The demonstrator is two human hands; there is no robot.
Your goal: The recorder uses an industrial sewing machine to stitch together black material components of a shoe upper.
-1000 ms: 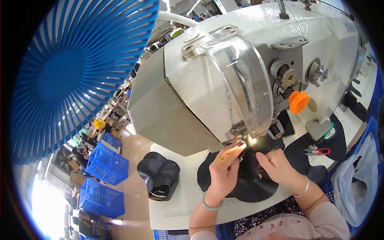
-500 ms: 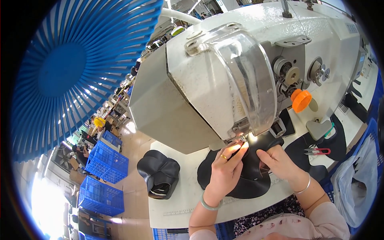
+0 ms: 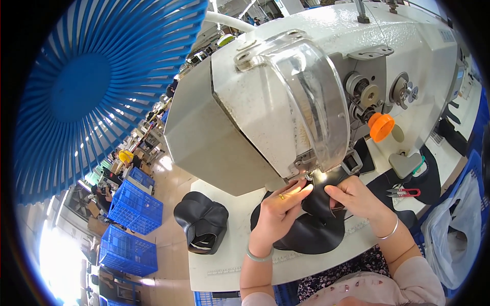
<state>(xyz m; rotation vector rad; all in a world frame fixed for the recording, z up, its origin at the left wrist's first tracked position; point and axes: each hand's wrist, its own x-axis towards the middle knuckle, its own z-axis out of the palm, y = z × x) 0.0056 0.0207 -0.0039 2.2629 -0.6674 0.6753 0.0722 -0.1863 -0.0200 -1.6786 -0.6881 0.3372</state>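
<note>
A black leather piece (image 3: 319,234) lies under the needle area of a white sewing machine (image 3: 265,102), its near part curving over the table edge side. My left hand (image 3: 275,214), with a gold ring and a pale bangle, has its fingers close together on the leather just left of the lit presser foot (image 3: 310,176). My right hand (image 3: 357,201) pinches a raised fold of the leather between thumb and fingers, right of the needle. The needle point itself is hidden. To the left stands a second, shaped black leather piece (image 3: 201,222).
Red-handled thread snips (image 3: 404,193) lie on more black pieces (image 3: 431,178) at right. A blue fan (image 3: 81,86) looms at upper left. Blue crates (image 3: 127,250) stand on the floor. A plastic bag (image 3: 454,239) hangs at right. Other people (image 3: 126,156) sit farther off.
My left hand has shifted slightly left and its fingers lie flatter, pointing right. My right hand has moved a little up and left, and the leather between the hands has turned and folded.
</note>
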